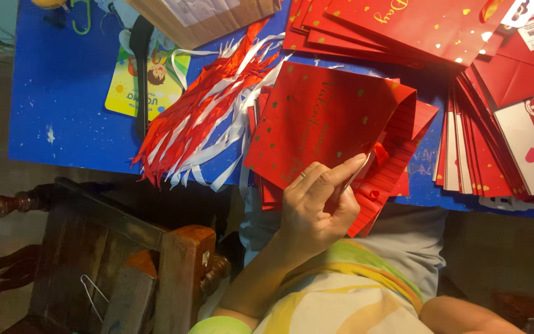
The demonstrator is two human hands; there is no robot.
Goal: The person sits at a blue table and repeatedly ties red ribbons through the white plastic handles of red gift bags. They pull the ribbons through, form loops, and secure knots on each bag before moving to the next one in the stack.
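Left hand (316, 207) is closed, pinching a thin white ribbon end (356, 176) at its fingertips. The red paper bag (326, 120) lies directly beyond the fingertips, touching. Right hand is out of view.

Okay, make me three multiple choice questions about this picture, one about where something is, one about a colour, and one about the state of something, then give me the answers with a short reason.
1. Where do the loose ribbon strips lie?
A. On the wooden chair
B. On the blue table, beside the red paper bag
C. On the person's lap

2. What colours are the ribbon strips?
A. Red and white
B. Green and yellow
C. Blue and black

3. How is the red paper bag under the left hand?
A. Standing upright and filled
B. Torn in half
C. Lying on its side, mouth open

Answers:
1 B, the strips fan out over the blue table next to the bag.
2 A, only red and white strips show.
3 C, it lies flat with its striped inside showing at the open end, where the fingers press a thin tool.
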